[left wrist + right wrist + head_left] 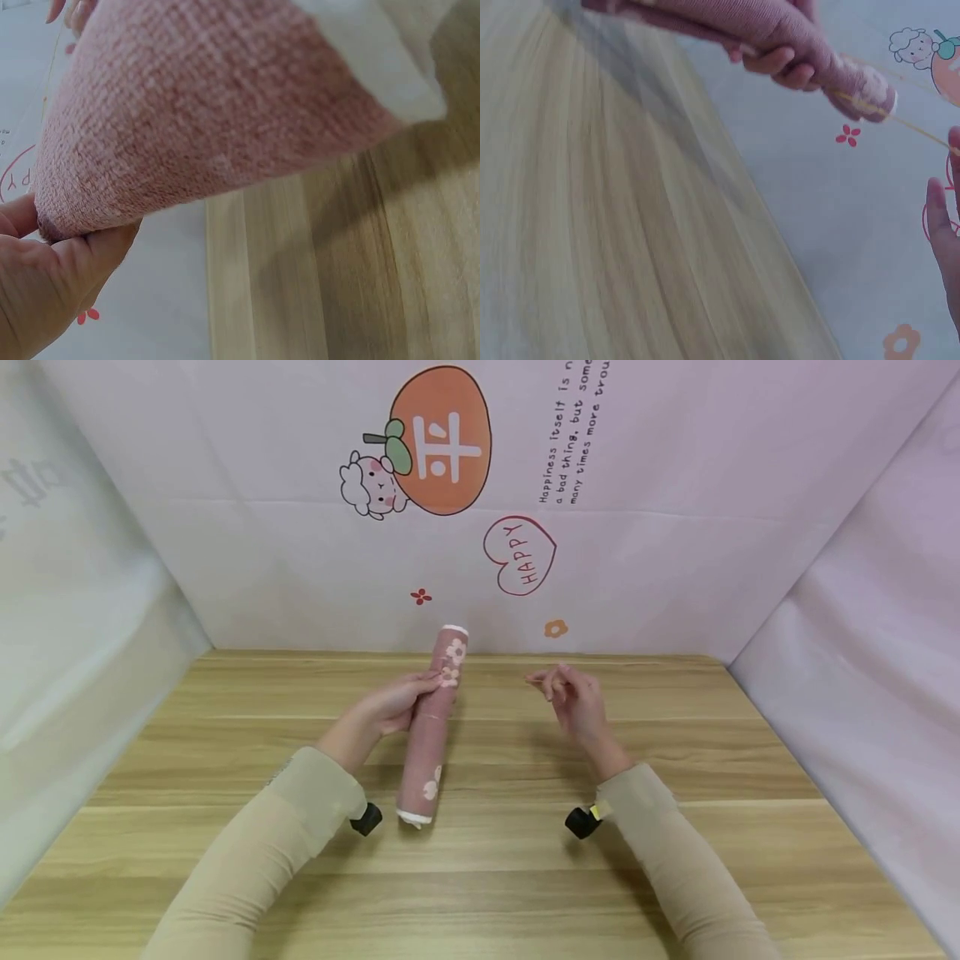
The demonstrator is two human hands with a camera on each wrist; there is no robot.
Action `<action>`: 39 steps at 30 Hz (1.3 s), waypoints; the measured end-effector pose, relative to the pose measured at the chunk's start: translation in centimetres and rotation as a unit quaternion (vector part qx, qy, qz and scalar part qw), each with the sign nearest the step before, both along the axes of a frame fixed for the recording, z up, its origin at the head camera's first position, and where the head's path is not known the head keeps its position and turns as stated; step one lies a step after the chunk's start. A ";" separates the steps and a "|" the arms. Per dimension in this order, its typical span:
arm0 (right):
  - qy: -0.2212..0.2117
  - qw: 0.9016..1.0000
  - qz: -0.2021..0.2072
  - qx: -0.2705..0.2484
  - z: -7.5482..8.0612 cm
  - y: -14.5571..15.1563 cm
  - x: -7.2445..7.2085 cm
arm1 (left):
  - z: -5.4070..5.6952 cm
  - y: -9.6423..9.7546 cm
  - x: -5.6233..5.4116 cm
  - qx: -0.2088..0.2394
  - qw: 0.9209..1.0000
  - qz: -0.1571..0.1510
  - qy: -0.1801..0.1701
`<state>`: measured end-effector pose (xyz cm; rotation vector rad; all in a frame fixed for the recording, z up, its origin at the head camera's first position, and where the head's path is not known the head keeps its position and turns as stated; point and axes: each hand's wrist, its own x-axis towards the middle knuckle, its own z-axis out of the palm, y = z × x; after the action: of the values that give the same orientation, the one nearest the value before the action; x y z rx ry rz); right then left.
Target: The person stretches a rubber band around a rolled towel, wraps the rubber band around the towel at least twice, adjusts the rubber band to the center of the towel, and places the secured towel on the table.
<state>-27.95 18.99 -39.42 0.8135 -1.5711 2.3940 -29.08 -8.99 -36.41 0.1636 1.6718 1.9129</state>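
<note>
A rolled pink towel with white flowers and white edges is gripped by my left hand, thumb across the near side and fingers curling behind. The roll is held tilted above the table, as the left wrist view also shows with the pink towel close up. A thin yellow rubber band runs across the towel's far part and stretches in two strands towards my right hand. My right fingers pinch its other end, to the right of the roll. In the right wrist view, only part of my right hand shows, at the right edge.
Below both hands lies a wood-grain table. A white printed cloth stands upright along the table's back edge, and white cloth walls rise at both sides. Each wrist carries a small black camera.
</note>
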 end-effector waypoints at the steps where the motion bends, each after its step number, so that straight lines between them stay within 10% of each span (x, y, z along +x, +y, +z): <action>1: -0.005 1.000 0.007 -0.015 0.1 -0.2 0.0 | 0.0 0.1 0.0 0.000 1.000 0.002 -0.002; 13: -0.147 0.970 0.079 -0.175 0.4 -0.1 -0.2 | 0.3 0.1 -0.3 0.011 0.999 0.034 -0.015; 16: -0.208 0.935 0.096 -0.272 0.5 0.1 -0.3 | 0.4 0.1 -0.2 0.011 0.999 0.032 -0.012; 22: -0.301 0.827 0.108 -0.462 1.2 -0.3 -0.5 | 0.4 0.6 -0.1 0.007 1.000 0.003 0.002; 25: -0.309 0.799 0.110 -0.504 1.5 -0.7 -0.7 | 0.7 0.8 0.0 0.003 1.000 -0.010 0.015; 28: -0.312 0.789 0.096 -0.520 1.9 -1.0 -0.8 | 1.2 1.0 0.2 -0.003 0.999 -0.026 0.035; 34: -0.317 0.816 0.064 -0.479 2.4 -1.5 -0.8 | 2.0 1.4 0.7 -0.039 0.993 -0.071 0.086; 39: -0.315 0.818 0.064 -0.477 2.4 -2.1 -0.7 | 2.2 1.7 1.0 -0.070 0.986 -0.098 0.115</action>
<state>-28.62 16.88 -37.03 -0.1126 -0.1795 3.1747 -28.07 -7.26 -34.25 0.4892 1.8588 1.6750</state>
